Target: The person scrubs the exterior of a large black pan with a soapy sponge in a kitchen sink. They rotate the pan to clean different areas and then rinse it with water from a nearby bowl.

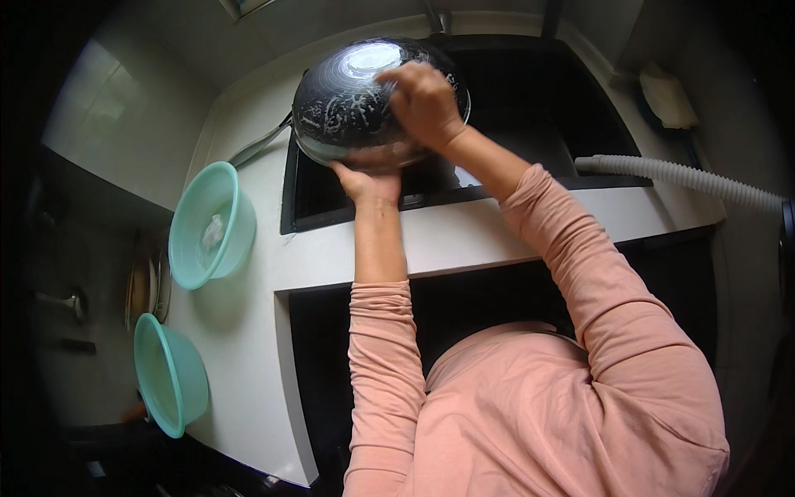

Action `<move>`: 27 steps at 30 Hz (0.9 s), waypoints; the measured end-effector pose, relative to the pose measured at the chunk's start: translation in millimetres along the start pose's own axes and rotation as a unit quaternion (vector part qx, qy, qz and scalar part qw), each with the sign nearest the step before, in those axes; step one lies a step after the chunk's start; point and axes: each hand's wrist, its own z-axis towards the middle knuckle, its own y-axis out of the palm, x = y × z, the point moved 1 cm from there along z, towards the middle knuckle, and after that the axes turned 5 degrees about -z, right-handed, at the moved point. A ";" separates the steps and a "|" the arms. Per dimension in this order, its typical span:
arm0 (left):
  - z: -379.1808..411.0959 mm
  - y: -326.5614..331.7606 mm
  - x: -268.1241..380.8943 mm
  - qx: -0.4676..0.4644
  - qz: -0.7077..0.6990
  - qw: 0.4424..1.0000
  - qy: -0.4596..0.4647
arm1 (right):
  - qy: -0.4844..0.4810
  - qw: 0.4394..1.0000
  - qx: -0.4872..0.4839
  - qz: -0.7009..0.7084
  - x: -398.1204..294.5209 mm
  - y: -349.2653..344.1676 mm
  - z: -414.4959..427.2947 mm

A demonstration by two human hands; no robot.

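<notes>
A dark wok (338,115) is held bottom up and tilted over the left part of a black sink (289,205), with streaks of white suds on its underside. Its long handle (264,141) points to the left over the counter. From below, my left hand (372,185) grips the near rim. My right hand (428,102) is curled against the suds-covered underside, closed on what looks like a small greyish scrubber (391,87). Fingers and motion blur hide most of that scrubber.
Two mint-green plastic basins, a far one (239,242) with a whitish crumpled thing inside and a near one (189,379), stand on the white counter (248,348) at left. A ribbed grey hose (671,172) reaches over the sink's right edge. Behind is a faucet (442,23).
</notes>
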 end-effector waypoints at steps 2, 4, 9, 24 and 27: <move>-1.2 4.6 -1.9 0.005 -0.012 1.000 0.009 | 0.115 0.993 0.024 -0.024 28.7 0.9 15.5; -2.6 9.8 -5.1 0.029 0.001 1.000 0.006 | 0.158 0.985 0.017 -0.061 51.2 -2.8 15.1; -3.0 7.6 -2.6 0.044 -0.001 0.999 0.022 | 0.041 0.997 -0.014 -0.059 4.1 -18.2 -11.8; 2.9 1.3 -3.8 -0.014 -0.007 1.000 -0.002 | 0.044 0.995 -0.009 -0.090 13.7 14.7 36.4; 4.3 -4.2 -2.6 -0.006 -0.016 1.000 -0.002 | 0.022 0.996 -0.017 -0.079 -2.2 9.1 21.8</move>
